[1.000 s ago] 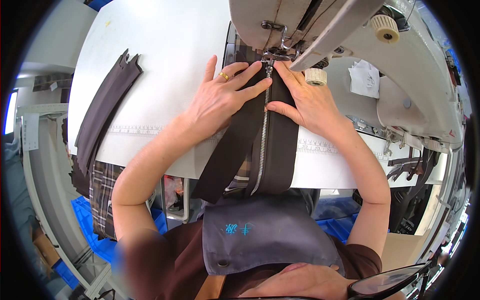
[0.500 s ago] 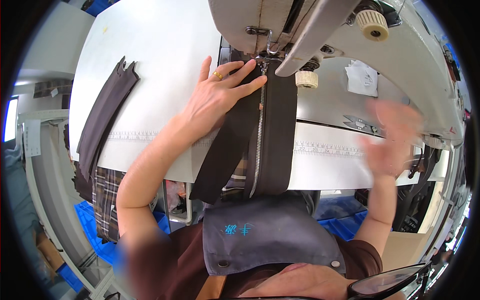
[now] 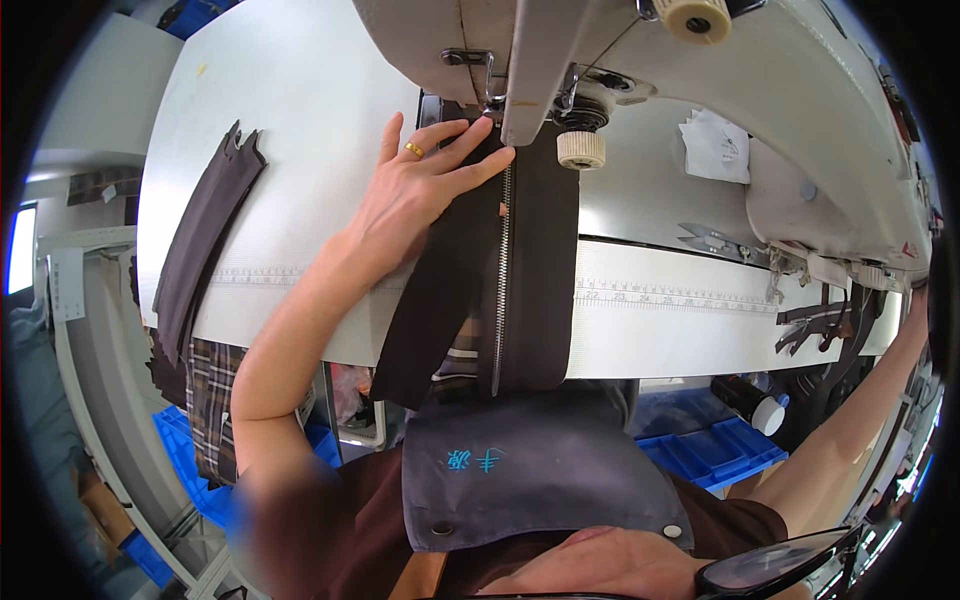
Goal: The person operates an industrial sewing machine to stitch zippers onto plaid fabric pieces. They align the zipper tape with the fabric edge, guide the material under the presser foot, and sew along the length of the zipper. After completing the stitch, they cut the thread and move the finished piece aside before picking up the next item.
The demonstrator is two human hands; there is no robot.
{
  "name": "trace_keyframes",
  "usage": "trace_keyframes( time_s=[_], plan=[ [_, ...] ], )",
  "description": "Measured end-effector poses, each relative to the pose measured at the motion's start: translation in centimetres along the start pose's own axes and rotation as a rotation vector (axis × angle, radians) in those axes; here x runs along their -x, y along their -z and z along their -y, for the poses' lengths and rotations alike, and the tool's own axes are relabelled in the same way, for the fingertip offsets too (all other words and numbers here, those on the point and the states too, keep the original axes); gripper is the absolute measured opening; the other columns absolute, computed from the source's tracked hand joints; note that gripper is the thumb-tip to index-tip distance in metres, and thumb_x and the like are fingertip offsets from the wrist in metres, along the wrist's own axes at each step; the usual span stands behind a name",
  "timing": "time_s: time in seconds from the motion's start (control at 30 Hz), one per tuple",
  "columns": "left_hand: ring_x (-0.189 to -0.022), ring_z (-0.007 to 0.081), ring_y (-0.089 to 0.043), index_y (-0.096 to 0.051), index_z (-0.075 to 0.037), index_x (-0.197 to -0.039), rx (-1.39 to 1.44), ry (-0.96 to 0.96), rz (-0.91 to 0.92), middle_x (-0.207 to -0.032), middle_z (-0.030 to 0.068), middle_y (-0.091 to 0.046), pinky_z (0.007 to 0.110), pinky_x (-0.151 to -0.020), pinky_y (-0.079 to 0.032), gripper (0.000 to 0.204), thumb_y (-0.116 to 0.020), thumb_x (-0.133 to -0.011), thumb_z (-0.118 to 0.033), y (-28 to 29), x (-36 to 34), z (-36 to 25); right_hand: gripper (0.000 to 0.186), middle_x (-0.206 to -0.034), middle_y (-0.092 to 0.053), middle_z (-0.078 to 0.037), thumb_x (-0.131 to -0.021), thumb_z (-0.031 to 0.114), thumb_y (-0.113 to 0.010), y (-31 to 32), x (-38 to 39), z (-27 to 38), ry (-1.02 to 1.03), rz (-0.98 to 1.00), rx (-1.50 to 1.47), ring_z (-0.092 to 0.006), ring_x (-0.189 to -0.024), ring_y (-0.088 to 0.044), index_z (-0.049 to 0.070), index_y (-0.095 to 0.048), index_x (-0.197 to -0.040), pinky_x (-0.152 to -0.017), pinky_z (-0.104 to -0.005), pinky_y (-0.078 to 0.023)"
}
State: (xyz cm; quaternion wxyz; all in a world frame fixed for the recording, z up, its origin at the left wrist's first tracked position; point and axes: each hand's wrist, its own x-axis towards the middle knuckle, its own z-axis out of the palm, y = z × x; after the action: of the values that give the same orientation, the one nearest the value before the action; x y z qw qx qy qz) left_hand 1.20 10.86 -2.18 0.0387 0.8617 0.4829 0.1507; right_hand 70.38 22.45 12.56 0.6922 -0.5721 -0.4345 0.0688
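My left hand [image 3: 420, 185] lies open with spread fingers on dark fabric [image 3: 540, 280], its fingertips near the presser foot [image 3: 490, 110] of the sewing machine [image 3: 800, 120]. A metal zipper [image 3: 503, 270] runs down the fabric, with plaid cloth [image 3: 455, 350] showing beside it. My right hand [image 3: 918, 305] has reached out at the far right edge; its fingers are hidden behind the machine.
Dark fabric strips [image 3: 205, 230] lie on the table [image 3: 330, 90] at left, above hanging plaid fabric [image 3: 212, 400]. A white paper [image 3: 712, 145], scissors [image 3: 715, 240] and zippers [image 3: 815, 320] are at right. Blue bins [image 3: 705, 450] and a dark bottle [image 3: 740, 400] sit below the table.
My right hand has left the fabric and moved rightward to the far edge of the machine. My left hand stays on the fabric; the whole view of machine and fabric has shifted slightly.
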Motion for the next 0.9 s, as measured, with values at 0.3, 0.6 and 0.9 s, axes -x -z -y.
trace_keyframes(
  time_s=[0.3, 0.6, 0.9],
  plan=[
    [-0.125, 0.0282, -0.044, -0.053, -0.022, -0.130, 0.038, 0.001, -0.047, -0.136, 0.0075, -0.049, 0.061, -0.105, -0.020, 0.065, -0.056, -0.071, 0.006, -0.1, 0.1, -0.1, 0.042, -0.115, -0.057, -0.018, -0.096, 0.029, -0.041, -0.7, 1.2, -0.9, -0.071, -0.014, -0.211, -0.0336, -0.107, -0.054, -0.005, -0.053, -0.118, -0.092, -0.0435, -0.045],
    [-0.125, 0.0275, -0.043, -0.053, -0.023, -0.130, 0.087, -0.010, -0.026, -0.137, 0.0072, -0.048, 0.061, -0.106, -0.019, 0.068, -0.055, -0.070, 0.008, -0.3, -0.4, 0.1, 0.037, -0.115, -0.059, -0.016, -0.091, 0.023, -0.055, 1.7, 6.7, -4.1, 0.034, -0.238, 0.047, -0.0267, -0.109, -0.056, -0.005, -0.055, -0.115, -0.092, -0.0384, -0.046],
    [-0.124, 0.0265, -0.044, -0.054, -0.025, -0.128, 0.067, 0.045, -0.042, -0.135, 0.0072, -0.050, 0.061, -0.107, -0.018, 0.062, -0.054, -0.073, 0.003, -0.4, 0.1, -0.2, 0.028, -0.101, -0.062, -0.018, -0.084, 0.017, -0.058, -22.1, 35.9, 9.9, 0.605, 1.028, -0.102, -0.0301, -0.096, -0.057, -0.003, -0.058, -0.105, -0.085, -0.0387, -0.044]
  ],
)
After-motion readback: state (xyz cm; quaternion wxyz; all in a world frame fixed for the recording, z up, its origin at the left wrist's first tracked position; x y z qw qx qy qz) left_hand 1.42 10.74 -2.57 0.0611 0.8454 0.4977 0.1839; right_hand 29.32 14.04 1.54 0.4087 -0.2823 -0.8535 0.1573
